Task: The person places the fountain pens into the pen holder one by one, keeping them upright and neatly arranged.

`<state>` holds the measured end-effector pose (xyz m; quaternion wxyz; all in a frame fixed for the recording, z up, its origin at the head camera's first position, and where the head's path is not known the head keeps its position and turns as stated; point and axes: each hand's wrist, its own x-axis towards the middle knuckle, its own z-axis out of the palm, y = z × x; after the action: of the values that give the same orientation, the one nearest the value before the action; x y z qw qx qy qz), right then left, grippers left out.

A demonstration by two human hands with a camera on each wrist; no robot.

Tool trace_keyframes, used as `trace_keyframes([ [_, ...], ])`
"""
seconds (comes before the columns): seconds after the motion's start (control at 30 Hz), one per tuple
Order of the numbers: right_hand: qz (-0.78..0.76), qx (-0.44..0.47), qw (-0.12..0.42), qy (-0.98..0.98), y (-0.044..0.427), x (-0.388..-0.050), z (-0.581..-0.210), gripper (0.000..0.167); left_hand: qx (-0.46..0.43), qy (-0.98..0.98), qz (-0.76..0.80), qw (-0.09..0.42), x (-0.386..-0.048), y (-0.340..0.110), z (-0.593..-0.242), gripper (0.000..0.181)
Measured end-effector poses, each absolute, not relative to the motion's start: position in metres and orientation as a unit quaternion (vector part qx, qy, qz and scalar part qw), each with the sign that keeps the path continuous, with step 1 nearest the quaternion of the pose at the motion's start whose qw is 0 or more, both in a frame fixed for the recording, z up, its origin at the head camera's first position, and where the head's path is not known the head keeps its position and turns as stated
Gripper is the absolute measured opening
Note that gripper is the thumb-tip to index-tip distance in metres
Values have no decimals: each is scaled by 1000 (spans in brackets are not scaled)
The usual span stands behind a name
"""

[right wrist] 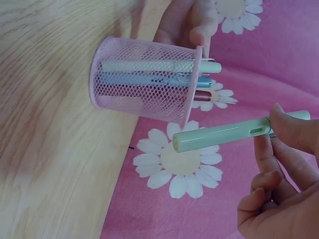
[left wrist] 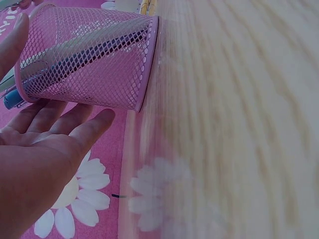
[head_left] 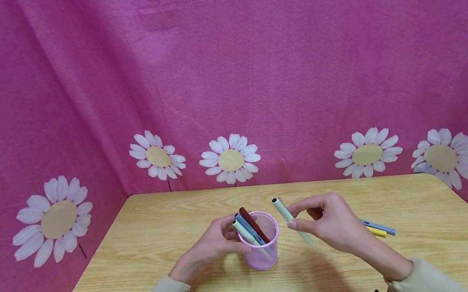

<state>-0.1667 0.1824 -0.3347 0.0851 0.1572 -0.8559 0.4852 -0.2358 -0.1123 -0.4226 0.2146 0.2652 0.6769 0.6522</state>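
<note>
Right grip [head_left: 333,223] is pinched on a green pen [head_left: 282,209]; the mesh cup [head_left: 255,261], clasped by left grip [head_left: 217,241], should be steadied.

A: What stands behind the tabletop [head_left: 137,238]?

B: There is a pink cloth [head_left: 252,70], which covers the far side and also the left side. It has some soft folds.

A: Is it plain?

B: No, it carries large white flowers [head_left: 230,159] with pale yellow centres. Two of them are at the far right, near each other.

A: And the tabletop?

B: It has light wood grain and rounded far corners. In the left wrist view, its surface reflects one flower.
</note>
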Motion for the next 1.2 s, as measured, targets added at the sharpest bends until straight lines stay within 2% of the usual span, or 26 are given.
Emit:
trace_keyframes([
  [0.5, 514, 174, 106, -833, 167, -171, -326, 19, 259, 676, 654, 219, -236, -112, -423, 64],
  [0.83, 549, 149, 107, -815, 152, -175, -324, 23, 263, 676, 652, 221, -237, -112, -422, 63],
  [1.2, 586, 162, 123, -784, 136, -186, -331, 19, 255, 677, 653, 222, -235, -112, -421, 60],
])
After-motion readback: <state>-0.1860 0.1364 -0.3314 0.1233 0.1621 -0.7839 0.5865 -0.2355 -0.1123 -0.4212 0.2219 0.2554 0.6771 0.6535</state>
